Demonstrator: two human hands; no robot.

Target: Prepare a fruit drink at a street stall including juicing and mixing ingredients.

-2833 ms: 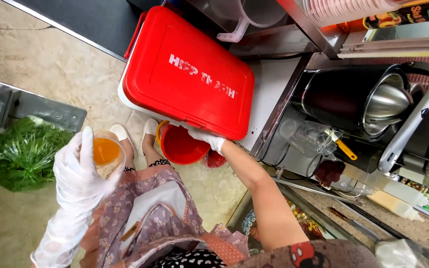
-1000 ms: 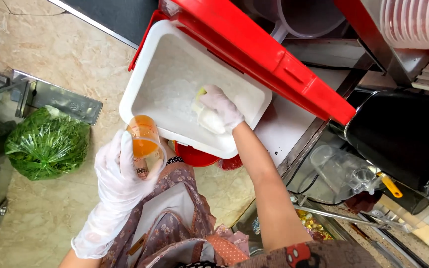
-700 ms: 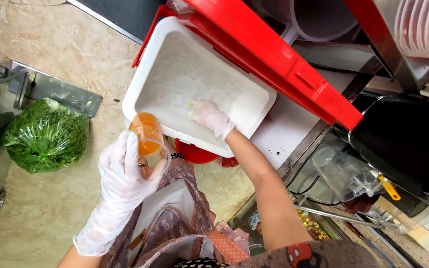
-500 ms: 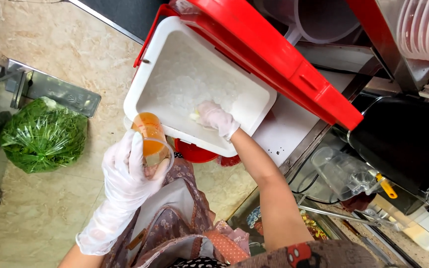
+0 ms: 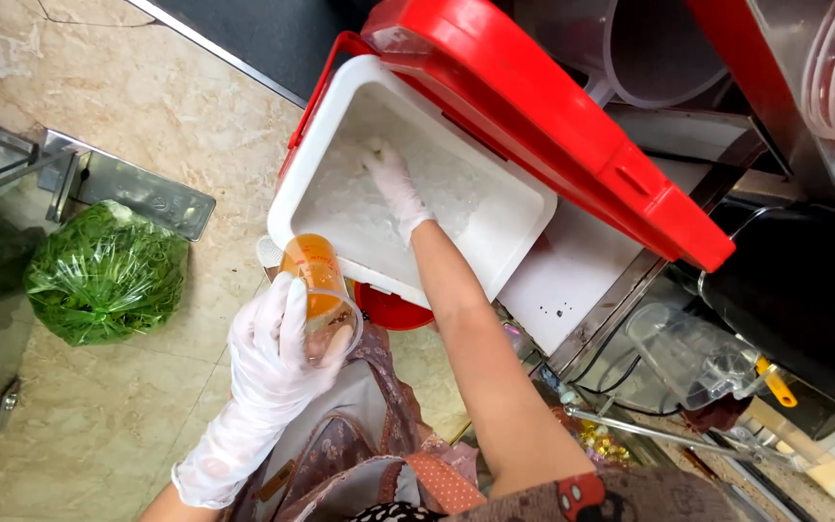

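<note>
the left hand [image 5: 277, 353], in a thin whitish glove, is wrapped around a clear plastic cup [image 5: 319, 293], fingers closed about its lower part. the cup is tilted, its mouth toward the person, and holds orange liquid that fills roughly the upper half as seen here; the rest of the wall is see-through. it sits just outside the near rim of the white ice box [image 5: 524, 227], above a red bucket [image 5: 393, 309] on the floor. the right hand [image 5: 393, 184], also gloved, reaches into the box with fingers stretched out flat on the crushed ice [image 5: 345, 198]; they are apart and clasp nothing visible. the red lid [image 5: 553, 126] stands open behind. a bag of green herbs [image 5: 108, 273] lies well apart on the tiles.
</note>
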